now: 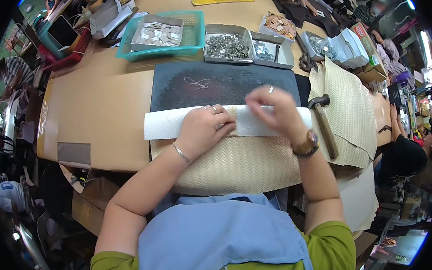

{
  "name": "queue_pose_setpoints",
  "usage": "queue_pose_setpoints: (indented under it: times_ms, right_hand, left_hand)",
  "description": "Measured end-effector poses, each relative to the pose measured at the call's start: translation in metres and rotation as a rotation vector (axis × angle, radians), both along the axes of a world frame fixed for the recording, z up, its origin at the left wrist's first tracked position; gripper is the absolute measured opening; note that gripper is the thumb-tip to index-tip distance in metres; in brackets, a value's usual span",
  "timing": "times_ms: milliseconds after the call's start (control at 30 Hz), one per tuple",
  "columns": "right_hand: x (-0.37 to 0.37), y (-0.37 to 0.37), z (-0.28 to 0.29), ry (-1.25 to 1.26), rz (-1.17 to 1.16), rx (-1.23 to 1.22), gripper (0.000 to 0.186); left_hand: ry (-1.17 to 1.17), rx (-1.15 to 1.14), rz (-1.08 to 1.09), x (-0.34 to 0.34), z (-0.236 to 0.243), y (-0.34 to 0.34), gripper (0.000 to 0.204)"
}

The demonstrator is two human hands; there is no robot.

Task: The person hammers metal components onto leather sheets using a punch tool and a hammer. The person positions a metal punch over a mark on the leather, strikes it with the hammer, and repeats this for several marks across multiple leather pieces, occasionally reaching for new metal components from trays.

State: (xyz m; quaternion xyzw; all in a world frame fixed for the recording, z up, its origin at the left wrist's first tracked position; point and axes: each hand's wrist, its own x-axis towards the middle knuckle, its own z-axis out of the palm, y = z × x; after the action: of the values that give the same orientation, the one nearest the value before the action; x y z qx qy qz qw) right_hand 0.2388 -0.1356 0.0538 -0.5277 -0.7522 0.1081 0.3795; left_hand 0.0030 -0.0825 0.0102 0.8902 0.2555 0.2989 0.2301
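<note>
A cream woven sheet (244,161) lies before me, with a white strip (165,122) along its far edge. A narrow band of tan weave (233,120) shows across the middle of the strip. My left hand (204,129) rests on the strip, its fingertips closed together on the edge of that woven band. Just right of it, my right hand (276,114) hovers above the strip with curled fingers. Motion smears those fingers, so whether they hold anything is unclear. Beneath the work is a dark mat (224,86), bearing a loop of thin pale cord (197,83).
A hammer (325,124) lies on stacked woven sheets (349,103) at the right. Behind the mat stand a teal basket (125,45), a box of metal pieces (227,44) and a box with a dark punch-like rod (276,53). Several people work around the table (93,112).
</note>
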Motion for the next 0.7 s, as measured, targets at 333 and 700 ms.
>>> queue_pose_setpoints:
  times_ms: [333,700]
  right_hand:
    - [0.066,0.183,-0.01,-0.493,-0.377,-0.165,0.021]
    - [0.131,0.172,-0.042,-0.449,-0.477,-0.484,0.021]
  left_hand:
    - [-0.019,0.002,-0.003,0.004,-0.001,0.001,0.01]
    - [-0.024,-0.034,-0.009,0.005,0.0,0.001,0.01]
